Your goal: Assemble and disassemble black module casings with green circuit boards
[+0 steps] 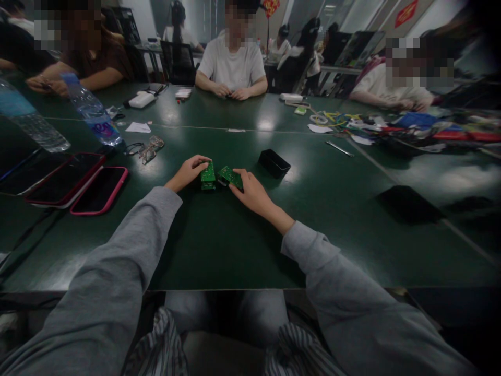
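Observation:
My left hand (188,171) grips a small green circuit board (208,175) standing on edge on the dark green table (219,240). Right beside it, my right hand (250,192) holds a second green circuit board (230,176) tilted just above the table. The two boards sit almost touching in the middle, between my hands. Both of my arms are in grey sleeves.
A small black tray (274,163) lies right of the boards. Glasses (148,149), three phones (78,183) and two water bottles (92,109) are to the left. Cables and parts (391,125) clutter the far right. Other people sit across the table.

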`<act>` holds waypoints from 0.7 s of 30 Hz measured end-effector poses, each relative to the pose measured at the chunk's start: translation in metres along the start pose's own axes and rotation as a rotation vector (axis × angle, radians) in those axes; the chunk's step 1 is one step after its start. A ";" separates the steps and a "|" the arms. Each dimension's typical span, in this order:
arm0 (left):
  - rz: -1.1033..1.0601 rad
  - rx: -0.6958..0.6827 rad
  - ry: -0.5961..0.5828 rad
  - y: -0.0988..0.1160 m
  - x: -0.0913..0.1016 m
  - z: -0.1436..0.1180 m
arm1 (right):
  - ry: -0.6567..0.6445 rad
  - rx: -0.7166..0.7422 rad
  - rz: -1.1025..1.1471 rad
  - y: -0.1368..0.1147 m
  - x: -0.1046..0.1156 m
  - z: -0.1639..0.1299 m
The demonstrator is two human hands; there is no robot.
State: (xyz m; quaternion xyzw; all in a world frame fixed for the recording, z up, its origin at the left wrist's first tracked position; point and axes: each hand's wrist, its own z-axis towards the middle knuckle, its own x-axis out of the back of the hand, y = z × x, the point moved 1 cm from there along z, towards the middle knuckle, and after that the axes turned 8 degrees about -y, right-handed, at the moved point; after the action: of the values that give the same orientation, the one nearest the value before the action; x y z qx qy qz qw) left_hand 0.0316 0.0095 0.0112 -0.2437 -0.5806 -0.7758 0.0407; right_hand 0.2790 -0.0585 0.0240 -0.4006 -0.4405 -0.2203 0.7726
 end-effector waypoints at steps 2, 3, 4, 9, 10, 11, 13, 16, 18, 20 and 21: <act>0.007 0.005 0.004 0.002 -0.001 -0.001 | -0.008 -0.004 -0.001 0.000 0.000 0.000; 0.007 0.007 0.004 0.003 -0.001 -0.001 | -0.010 -0.005 -0.002 -0.001 0.001 0.000; 0.006 0.009 0.006 0.003 -0.001 -0.001 | -0.011 -0.004 -0.002 -0.001 0.001 0.000; -0.012 0.007 0.002 0.004 -0.001 -0.002 | -0.025 -0.005 -0.004 -0.004 0.004 -0.001; -0.014 0.008 0.002 0.004 -0.001 -0.002 | -0.030 -0.008 -0.005 -0.004 0.004 -0.001; -0.015 0.009 0.002 0.004 -0.001 -0.002 | -0.035 -0.011 -0.006 -0.005 0.004 -0.001; -0.017 0.012 0.002 0.004 0.000 -0.001 | -0.040 -0.015 -0.006 -0.005 0.005 -0.001; -0.019 0.008 0.000 0.002 0.000 -0.001 | -0.037 -0.019 -0.008 -0.004 0.004 0.000; -0.020 0.003 -0.004 0.001 0.000 -0.001 | -0.033 -0.014 -0.013 -0.003 0.003 0.001; -0.024 0.008 -0.003 0.000 0.000 -0.001 | -0.029 0.000 -0.018 -0.003 0.002 0.001; -0.024 0.014 -0.001 0.001 -0.001 -0.001 | -0.025 0.008 -0.021 -0.003 0.002 0.001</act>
State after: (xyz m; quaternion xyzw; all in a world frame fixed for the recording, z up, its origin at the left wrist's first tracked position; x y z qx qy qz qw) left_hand 0.0321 0.0085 0.0112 -0.2369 -0.5886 -0.7722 0.0330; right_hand 0.2776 -0.0590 0.0272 -0.3957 -0.4550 -0.2215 0.7664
